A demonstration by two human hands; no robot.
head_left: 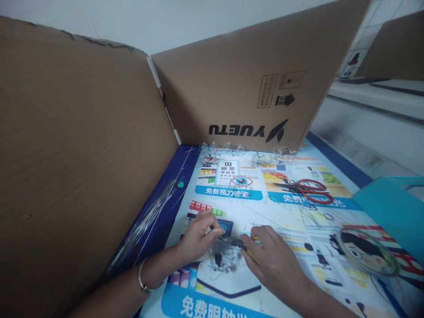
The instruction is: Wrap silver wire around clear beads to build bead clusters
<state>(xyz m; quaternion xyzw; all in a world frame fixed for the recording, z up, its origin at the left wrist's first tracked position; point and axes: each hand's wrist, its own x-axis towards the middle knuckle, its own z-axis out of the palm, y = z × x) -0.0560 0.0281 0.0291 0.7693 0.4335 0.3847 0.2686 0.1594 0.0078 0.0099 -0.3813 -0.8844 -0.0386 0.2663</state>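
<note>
My right hand [270, 258] is closed around a pair of pliers [233, 240] with yellow handles, its jaws pointing left. At the jaw tips my left hand [201, 232] pinches with thumb and forefinger; what it holds is too small and blurred to make out, perhaps thin wire. Below the jaws shows a tangle of thin wire with clear beads [221, 260]; whether it hangs or rests on the mat is not plain. A bracelet circles my left wrist. Both hands are low over the printed mat [232, 212].
Red-handled scissors [314, 187] lie at the back right. A wire bundle [145, 221] is along the left edge. Cardboard panels [82, 145] rise left and behind, with beaded wire pieces [228, 148] at the back one's foot. A clear round dish [367, 251] and a teal object [391, 203] are at right.
</note>
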